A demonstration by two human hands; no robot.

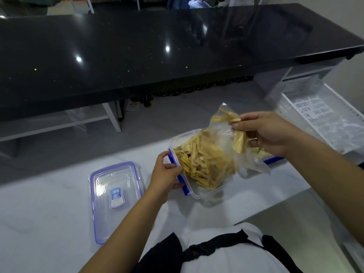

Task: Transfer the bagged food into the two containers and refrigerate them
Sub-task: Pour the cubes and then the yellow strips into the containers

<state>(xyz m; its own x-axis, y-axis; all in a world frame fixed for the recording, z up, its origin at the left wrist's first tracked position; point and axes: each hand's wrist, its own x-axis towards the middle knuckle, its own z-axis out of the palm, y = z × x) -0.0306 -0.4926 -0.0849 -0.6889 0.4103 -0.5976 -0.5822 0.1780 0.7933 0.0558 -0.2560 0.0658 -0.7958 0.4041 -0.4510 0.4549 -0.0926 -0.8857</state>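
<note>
On the white counter [49, 209], pale yellow strips [202, 160] heap the clear container [197, 194].

Likely a kitchen or pantry area of a home or small shop. Long black speckled stone counter [157, 46] on white legs; row of small dark bottles [197, 88] on the floor beneath it. White worktop [49, 209] nearer than the counter. White wire rack [323, 115] right of the counter.
</note>
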